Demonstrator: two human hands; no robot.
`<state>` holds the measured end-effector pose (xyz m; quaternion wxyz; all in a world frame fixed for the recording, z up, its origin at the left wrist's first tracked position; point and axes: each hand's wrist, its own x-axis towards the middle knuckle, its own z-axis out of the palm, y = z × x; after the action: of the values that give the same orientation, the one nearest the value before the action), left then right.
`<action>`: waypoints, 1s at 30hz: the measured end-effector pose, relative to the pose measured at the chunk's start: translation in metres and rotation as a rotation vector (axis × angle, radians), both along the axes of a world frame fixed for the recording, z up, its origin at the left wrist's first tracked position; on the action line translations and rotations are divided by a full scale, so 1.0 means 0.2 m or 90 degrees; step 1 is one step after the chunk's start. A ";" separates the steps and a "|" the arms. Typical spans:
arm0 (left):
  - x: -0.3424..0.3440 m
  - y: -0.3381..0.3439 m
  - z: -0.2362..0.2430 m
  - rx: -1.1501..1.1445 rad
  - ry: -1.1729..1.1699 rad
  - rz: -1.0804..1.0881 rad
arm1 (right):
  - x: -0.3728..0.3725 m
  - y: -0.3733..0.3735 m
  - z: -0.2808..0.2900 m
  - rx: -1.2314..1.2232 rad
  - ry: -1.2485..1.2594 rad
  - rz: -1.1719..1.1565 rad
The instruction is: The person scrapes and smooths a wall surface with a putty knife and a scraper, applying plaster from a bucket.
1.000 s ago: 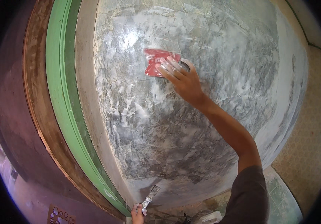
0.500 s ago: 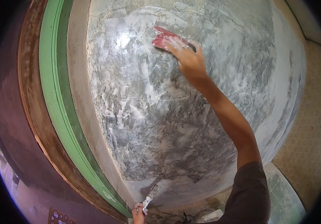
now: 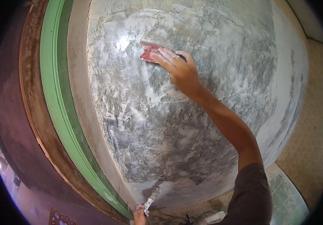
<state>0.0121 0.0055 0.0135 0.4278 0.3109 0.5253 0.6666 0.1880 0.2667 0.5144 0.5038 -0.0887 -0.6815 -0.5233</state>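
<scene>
A mottled grey wall (image 3: 184, 123) with uneven white patches fills the middle of the view. High on it, my right hand (image 3: 178, 67), dusted with white, grips a wide red flat spreader (image 3: 146, 53) that lies tilted against the surface. At the lower edge, my left hand (image 3: 141, 212) is closed round the handle of a putty knife (image 3: 154, 192) smeared with white, its blade pointing up to the right in front of the wall's bottom part.
A green frame strip (image 3: 49, 63) and a brown wooden strip (image 3: 30, 93) run down the left beside a purplish surface (image 3: 9, 105). A patterned beige surface (image 3: 308, 112) is at the right, green tiles (image 3: 283, 195) lie lower right, and a white container (image 3: 214, 217) sits low near the bottom.
My right hand with the red spreader has gone up the wall, then come a little down and to the left. My left hand has stayed low with the putty knife.
</scene>
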 end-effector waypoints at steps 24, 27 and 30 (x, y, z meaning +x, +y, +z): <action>0.01 0.01 0.03 0.004 0.054 -0.031 | 0.29 0.23 0.24 0.064 0.187 -0.136; 0.00 0.00 0.02 -0.007 0.004 -0.031 | 0.02 0.15 -0.01 0.063 0.007 -0.106; 0.00 -0.01 -0.01 -0.011 0.008 -0.025 | -0.06 -0.04 -0.23 0.017 -0.080 -0.109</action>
<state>0.0121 0.0031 0.0114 0.4404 0.3216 0.5271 0.6517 0.1758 0.2595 0.4690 0.4149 -0.1071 -0.6945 -0.5780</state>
